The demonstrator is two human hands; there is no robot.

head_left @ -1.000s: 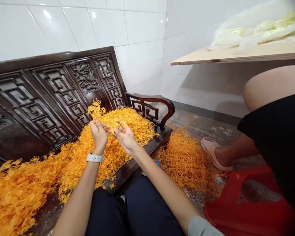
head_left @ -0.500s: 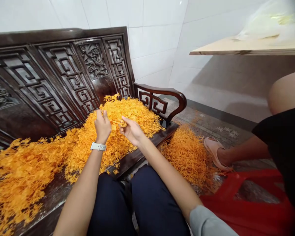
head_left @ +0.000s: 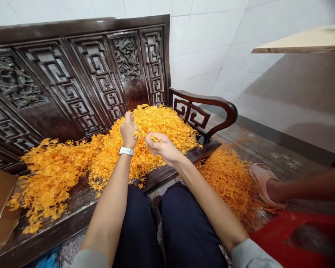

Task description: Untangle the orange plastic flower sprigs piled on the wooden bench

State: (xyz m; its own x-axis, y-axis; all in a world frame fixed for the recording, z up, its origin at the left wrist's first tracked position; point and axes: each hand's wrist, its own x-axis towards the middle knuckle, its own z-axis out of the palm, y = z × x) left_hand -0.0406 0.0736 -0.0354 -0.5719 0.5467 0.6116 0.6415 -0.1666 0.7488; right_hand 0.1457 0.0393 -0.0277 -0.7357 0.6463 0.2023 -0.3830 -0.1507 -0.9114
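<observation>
1. No readable text, label, brand, number or sign anywhere in view.
2. Carved back of the bench: fretwork and floral relief only, no characters legible.
3. White watch on the left wrist: band only in view, face turned away, nothing to read.
4. Wall tiles and wooden board at upper right: plain, unmarked.
5. Pink slipper on the floor: no logo made out.

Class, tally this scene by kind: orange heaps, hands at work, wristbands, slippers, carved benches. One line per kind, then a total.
Orange heaps: 3
Hands: 2, left hand, right hand
Wristband: 1
Slipper: 1
Carved bench: 1
Total: 8
</observation>
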